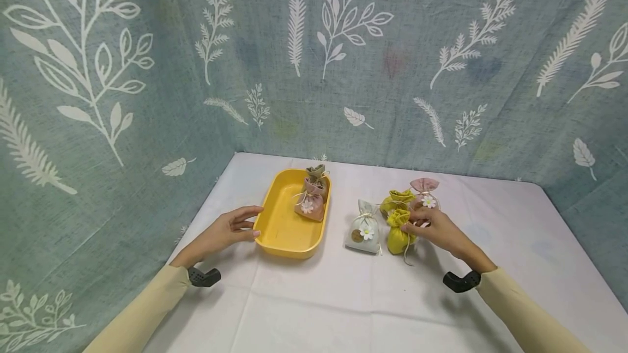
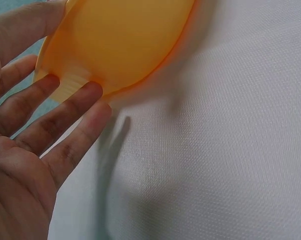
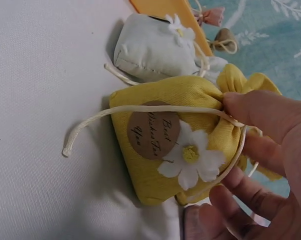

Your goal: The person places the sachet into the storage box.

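Observation:
My right hand (image 1: 439, 229) pinches the gathered neck of a yellow drawstring pouch (image 3: 145, 145) between thumb and fingers. The pouch carries a white flower and a round brown label, and its pale cord trails to one side. Close behind it stand another yellow pouch (image 1: 390, 204) and a pink pouch (image 1: 424, 185); a pale grey-green pouch (image 1: 362, 230) is just to the left. With fingers spread and nearly straight, my left hand (image 1: 227, 231) touches the left side of a yellow tray (image 2: 120, 45). Inside that tray, at its right, sit a pink pouch (image 1: 312, 206) and a grey-brown pouch (image 1: 316, 172).
A white cloth (image 1: 333, 309) covers the table. Patterned blue-green fabric (image 1: 373, 91) hangs along the back and left of the table. Black camera mounts are on both wrists, below the cream sleeves (image 1: 527, 309).

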Demonstrator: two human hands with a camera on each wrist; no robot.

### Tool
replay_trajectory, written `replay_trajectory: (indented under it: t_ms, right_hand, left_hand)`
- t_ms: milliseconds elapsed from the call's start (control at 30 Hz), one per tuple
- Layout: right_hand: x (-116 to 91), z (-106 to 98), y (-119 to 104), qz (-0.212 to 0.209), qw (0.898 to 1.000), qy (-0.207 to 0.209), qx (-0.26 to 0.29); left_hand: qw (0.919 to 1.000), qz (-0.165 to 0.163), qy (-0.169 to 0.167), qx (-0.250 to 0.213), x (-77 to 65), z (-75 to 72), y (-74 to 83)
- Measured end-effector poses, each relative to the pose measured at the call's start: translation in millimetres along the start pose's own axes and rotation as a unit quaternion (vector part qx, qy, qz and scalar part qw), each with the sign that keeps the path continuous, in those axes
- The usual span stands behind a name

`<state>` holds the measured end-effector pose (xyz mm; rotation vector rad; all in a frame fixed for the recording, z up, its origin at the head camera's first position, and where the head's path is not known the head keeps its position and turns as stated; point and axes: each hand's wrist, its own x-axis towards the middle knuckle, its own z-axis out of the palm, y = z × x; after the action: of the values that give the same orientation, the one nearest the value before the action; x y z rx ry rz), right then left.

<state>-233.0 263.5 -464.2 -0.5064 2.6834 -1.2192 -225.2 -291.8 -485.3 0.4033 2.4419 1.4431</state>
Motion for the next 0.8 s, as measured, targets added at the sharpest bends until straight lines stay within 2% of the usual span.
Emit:
replay_trajectory:
  t_ms: [133,367,633,800]
  right_hand:
    - [0.2,0.7,-0.1,-0.005,1.0,0.001,-0.005]
    - [-4.8,0.2,1.2,-0.013,0.998,0.043,-0.032]
    - [-7.8,0.4,-3.2,-0.009,0.998,0.055,-0.029]
    - [-9.0,0.2,-4.5,-0.023,0.997,0.063,-0.042]
  left_hand:
    - [1.0,0.0,0.002,-0.002,-0.4,0.6,0.1]
    - [1.0,0.004,0.001,-0.001,-1.0,0.5,-1.3]
    - [1.0,0.001,0.002,0.0,-0.4,0.3,-3.0]
    - [1.0,0.001,0.003,-0.003,-0.4,0.8,-2.6]
